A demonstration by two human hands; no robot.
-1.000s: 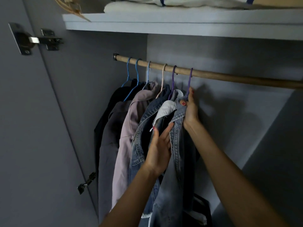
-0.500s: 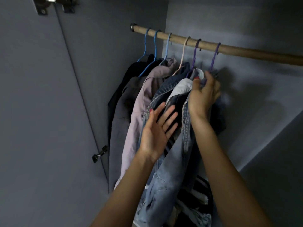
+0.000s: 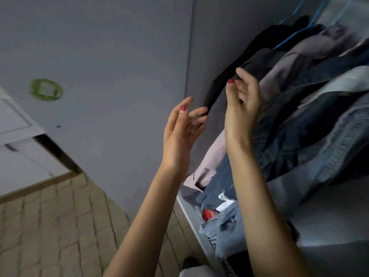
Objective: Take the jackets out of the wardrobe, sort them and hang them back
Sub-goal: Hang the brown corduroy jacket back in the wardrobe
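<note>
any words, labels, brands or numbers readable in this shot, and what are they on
None can be read.
The green ring on the grey door shows no text.
The red patch among the clothes at the wardrobe bottom is too blurred to tell if it bears print.
The jackets show no legible tag.

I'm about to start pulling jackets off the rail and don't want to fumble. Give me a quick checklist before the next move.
1. Left hand free: ok, fingers relaxed, holding nothing.
2. Right hand free: ok, loosely curled, nothing gripped.
3. Black jacket, nearest both hands, within reach: ok.
4. Its blue hanger visible: ok.
5. Rail and hanger hooks in view: not ok, out of frame.
6. Wardrobe door clear of the arms: ok.
</note>
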